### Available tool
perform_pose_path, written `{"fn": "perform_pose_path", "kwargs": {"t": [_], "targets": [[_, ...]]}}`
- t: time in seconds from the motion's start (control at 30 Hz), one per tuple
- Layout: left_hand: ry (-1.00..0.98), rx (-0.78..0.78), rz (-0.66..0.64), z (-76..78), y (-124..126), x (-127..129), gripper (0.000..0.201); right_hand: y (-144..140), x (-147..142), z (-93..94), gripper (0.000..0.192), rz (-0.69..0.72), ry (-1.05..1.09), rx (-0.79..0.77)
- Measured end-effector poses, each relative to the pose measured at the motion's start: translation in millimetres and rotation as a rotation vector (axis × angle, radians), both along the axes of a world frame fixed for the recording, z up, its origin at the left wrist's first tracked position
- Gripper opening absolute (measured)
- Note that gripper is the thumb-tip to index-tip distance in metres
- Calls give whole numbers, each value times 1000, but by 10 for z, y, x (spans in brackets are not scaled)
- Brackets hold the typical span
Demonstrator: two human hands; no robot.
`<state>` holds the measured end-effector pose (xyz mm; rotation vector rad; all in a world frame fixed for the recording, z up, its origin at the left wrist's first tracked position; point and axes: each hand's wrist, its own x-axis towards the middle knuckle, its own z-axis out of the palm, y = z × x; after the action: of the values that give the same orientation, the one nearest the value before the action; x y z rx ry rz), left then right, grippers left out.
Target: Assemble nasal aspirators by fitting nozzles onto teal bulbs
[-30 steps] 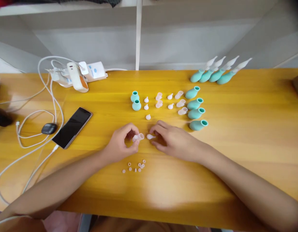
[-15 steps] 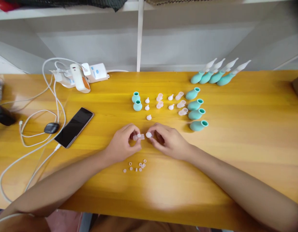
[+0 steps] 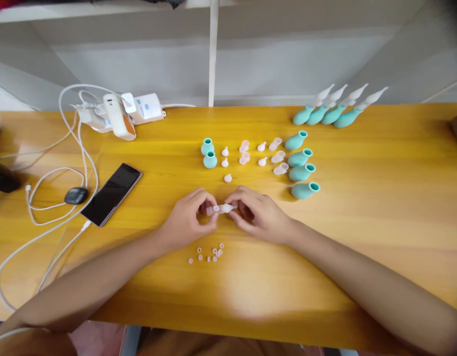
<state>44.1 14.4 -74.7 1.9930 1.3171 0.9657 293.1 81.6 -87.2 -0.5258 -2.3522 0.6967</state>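
Note:
Between thumb and fingers, my left hand point(image 3: 189, 213) pinches a translucent connector tube point(image 3: 213, 209). My right hand point(image 3: 263, 215) is closed on a small white nozzle tip point(image 3: 227, 208), whose wide end meets the tube's right end. How deep the two fit together I cannot tell. Just below lie several tiny clear rings point(image 3: 214, 251). Beyond my hands are loose white tips point(image 3: 228, 178), clear connectors point(image 3: 281, 168) and two upright teal bulbs point(image 3: 209, 159). More open teal bulbs point(image 3: 305, 190) lie in a column to the right of them.
Assembled teal bulbs with white nozzles point(image 3: 347, 117) lean at the back right. On the left are a phone point(image 3: 112, 194), a black earbud-like case point(image 3: 76, 196), looping white cables point(image 3: 39, 222) and a power strip point(image 3: 147, 110) with chargers. A shelf partition point(image 3: 212, 54) stands behind the table.
The white tip in my right hand has turned to lie in line with the tube and has come against its end. My left hand keeps its pinch on the tube.

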Motion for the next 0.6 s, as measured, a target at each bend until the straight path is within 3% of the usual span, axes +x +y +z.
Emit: {"fn": "perform_pose_path", "kwargs": {"t": [0.3,0.6], "targets": [[-43,27,-3,9,0,15,10,1,4,3,19,2,37,-5],[-179,-140,23,17,-20,11,14,21,10,-3,20,21,89,79]]}}
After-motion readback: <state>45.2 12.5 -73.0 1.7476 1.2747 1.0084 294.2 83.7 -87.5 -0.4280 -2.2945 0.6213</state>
